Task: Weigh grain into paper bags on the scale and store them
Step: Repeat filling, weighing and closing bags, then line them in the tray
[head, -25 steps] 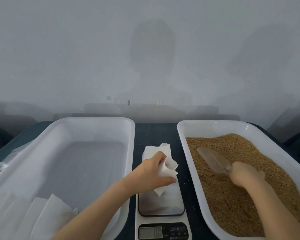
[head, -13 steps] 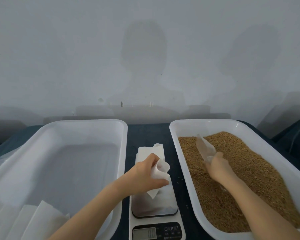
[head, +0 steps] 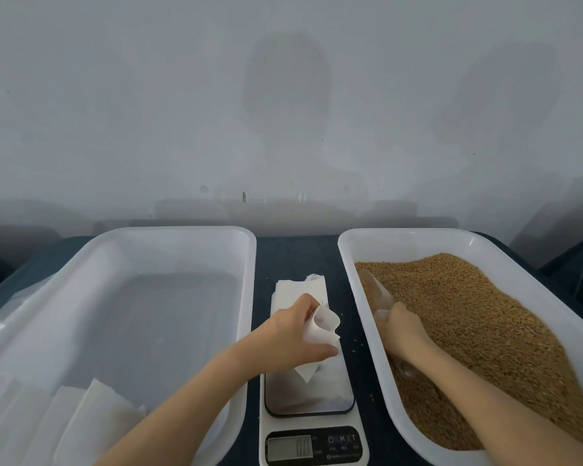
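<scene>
Dark table: glossy digital scale between white plastic tubs.
Left hand pinches a crumpled paper bag; right hand grips a clear scoop in grain.

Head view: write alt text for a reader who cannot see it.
A left hand holds a paper bag open over a scale while the right hand grips a clear scoop sunk in a bin of grain. Left of the scale, a second bin holds flat white bags at its near end.
</scene>
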Available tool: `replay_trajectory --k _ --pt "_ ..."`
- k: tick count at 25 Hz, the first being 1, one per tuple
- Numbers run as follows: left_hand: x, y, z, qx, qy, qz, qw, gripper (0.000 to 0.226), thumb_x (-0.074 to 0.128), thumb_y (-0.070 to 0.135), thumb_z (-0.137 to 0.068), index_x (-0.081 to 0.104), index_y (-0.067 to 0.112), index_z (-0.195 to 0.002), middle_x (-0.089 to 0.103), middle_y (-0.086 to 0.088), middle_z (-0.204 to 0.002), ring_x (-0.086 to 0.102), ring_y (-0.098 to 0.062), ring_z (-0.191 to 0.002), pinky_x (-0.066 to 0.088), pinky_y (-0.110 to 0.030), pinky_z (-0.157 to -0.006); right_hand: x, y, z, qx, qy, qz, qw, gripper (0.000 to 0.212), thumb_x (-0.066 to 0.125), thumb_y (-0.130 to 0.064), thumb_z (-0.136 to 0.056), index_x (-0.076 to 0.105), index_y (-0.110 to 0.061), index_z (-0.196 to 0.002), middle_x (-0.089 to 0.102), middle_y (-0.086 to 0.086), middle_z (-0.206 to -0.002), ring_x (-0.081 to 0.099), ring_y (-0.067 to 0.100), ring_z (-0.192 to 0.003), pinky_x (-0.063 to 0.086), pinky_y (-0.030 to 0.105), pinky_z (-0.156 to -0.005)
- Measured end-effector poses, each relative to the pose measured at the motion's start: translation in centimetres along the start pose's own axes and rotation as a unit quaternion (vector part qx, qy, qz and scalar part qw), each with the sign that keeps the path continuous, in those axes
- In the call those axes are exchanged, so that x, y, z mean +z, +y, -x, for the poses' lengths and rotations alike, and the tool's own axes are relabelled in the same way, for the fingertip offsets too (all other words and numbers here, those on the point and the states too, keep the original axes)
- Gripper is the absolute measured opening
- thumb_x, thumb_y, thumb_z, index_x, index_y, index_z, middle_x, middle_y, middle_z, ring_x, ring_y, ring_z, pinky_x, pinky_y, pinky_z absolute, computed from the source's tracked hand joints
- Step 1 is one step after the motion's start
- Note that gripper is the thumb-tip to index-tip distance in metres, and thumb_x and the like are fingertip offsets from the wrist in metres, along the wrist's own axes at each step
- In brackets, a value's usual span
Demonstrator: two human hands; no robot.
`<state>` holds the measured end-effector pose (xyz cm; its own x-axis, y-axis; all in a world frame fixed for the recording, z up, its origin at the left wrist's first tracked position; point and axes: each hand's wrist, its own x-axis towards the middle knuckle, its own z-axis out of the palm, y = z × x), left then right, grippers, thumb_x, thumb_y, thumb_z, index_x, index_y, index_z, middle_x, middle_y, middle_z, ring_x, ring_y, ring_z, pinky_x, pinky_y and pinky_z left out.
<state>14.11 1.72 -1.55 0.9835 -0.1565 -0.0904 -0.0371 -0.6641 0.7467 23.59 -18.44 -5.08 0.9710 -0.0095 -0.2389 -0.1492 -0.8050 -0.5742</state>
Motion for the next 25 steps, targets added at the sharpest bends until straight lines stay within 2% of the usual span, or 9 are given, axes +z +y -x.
replay_trajectory --k 3,5,8,11,14,16,18,21,25 --pt "0.0 0.0 0.0 0.002 -0.001 0.001 1.0 0.044 0.069 0.049 -0.078 0.031 0.041 -0.099 0.05 0.013 -0.104 0.058 -0.012 -0.083 0.043 -0.013 -0.059 -0.7 -0.3 0.3 0.001 0.001 -0.033 0.999 0.043 0.043 -0.033 -0.097 0.049 0.004 -0.117 0.063 0.009 -0.079 0.059 0.011 -0.053 0.039 0.019 -0.039" --pt "0.0 -0.1 0.0 0.004 -0.001 0.0 1.0 0.044 0.069 0.049 -0.078 0.031 0.041 -0.099 0.05 0.014 -0.104 0.058 -0.012 -0.083 0.043 -0.013 -0.059 -1.2 -0.3 0.3 -0.002 0.003 -0.086 0.996 0.044 0.045 -0.037 -0.097 0.054 0.004 -0.108 0.062 0.007 -0.065 0.054 0.011 -0.042 0.04 0.019 -0.038" --pt "0.0 -0.1 -0.1 0.003 0.0 -0.001 1.0 0.046 0.069 0.05 -0.077 0.032 0.04 -0.103 0.05 0.014 -0.104 0.059 -0.01 -0.083 0.045 -0.012 -0.058 -2.1 -0.4 0.1 0.026 -0.013 -0.205 0.978 0.042 0.053 -0.042 -0.092 0.056 -0.001 -0.104 0.067 0.009 -0.067 0.06 0.015 -0.047 0.048 0.026 -0.045" --pt "0.0 -0.2 -0.1 0.005 -0.002 -0.002 1.0 0.047 0.069 0.05 -0.077 0.032 0.039 -0.105 0.048 0.016 -0.103 0.058 -0.009 -0.084 0.045 -0.011 -0.059 -2.8 -0.6 0.2 0.042 -0.035 -0.277 0.959 0.044 0.066 -0.043 -0.081 0.058 -0.004 -0.1 0.068 0.006 -0.062 0.062 0.013 -0.045 0.048 0.021 -0.043" --pt "0.0 -0.2 -0.1 0.006 -0.004 0.002 1.0 0.045 0.068 0.05 -0.077 0.031 0.042 -0.102 0.048 0.019 -0.101 0.059 -0.009 -0.083 0.044 -0.011 -0.058 -3.3 -0.6 0.4 0.047 -0.038 -0.318 0.946 0.039 0.071 -0.034 -0.077 0.057 -0.006 -0.099 0.067 0.006 -0.061 0.061 0.011 -0.042 0.046 0.018 -0.04" --pt "0.0 -0.2 -0.1 0.004 -0.005 0.002 1.0 0.045 0.069 0.05 -0.077 0.031 0.042 -0.101 0.048 0.018 -0.101 0.059 -0.01 -0.083 0.043 -0.011 -0.058 -3.5 -0.4 0.5 0.042 -0.014 -0.285 0.958 0.039 0.069 -0.029 -0.081 0.056 -0.002 -0.106 0.067 0.009 -0.07 0.06 0.01 -0.04 0.044 0.017 -0.038" --pt "0.1 -0.2 -0.1 0.001 -0.007 -0.001 1.0 0.047 0.068 0.05 -0.077 0.031 0.041 -0.104 0.048 0.018 -0.101 0.058 -0.011 -0.083 0.043 -0.011 -0.058 -3.1 0.0 0.5 0.022 0.027 -0.19 0.981 0.045 0.064 -0.027 -0.088 0.048 0.004 -0.117 0.066 0.011 -0.08 0.057 0.011 -0.04 0.04 0.016 -0.034" --pt "0.0 -0.2 0.0 -0.001 -0.006 -0.003 1.0 0.045 0.068 0.05 -0.077 0.031 0.043 -0.101 0.048 0.02 -0.099 0.059 -0.01 -0.081 0.043 -0.011 -0.055 -2.0 0.4 0.6 -0.003 0.047 -0.043 0.998 0.048 0.054 -0.026 -0.094 0.034 0.003 -0.128 0.06 0.009 -0.096 0.056 0.012 -0.06 0.038 0.019 -0.042" --pt "0.0 -0.2 0.0 0.0 -0.007 0.0 1.0 0.042 0.069 0.049 -0.077 0.031 0.046 -0.096 0.049 0.02 -0.099 0.059 -0.009 -0.081 0.043 -0.01 -0.055 -0.7 0.0 0.7 -0.036 0.025 0.014 0.999 0.037 0.044 -0.022 -0.098 0.032 -0.004 -0.127 0.048 -0.002 -0.079 0.054 0.01 -0.065 0.037 0.018 -0.043"
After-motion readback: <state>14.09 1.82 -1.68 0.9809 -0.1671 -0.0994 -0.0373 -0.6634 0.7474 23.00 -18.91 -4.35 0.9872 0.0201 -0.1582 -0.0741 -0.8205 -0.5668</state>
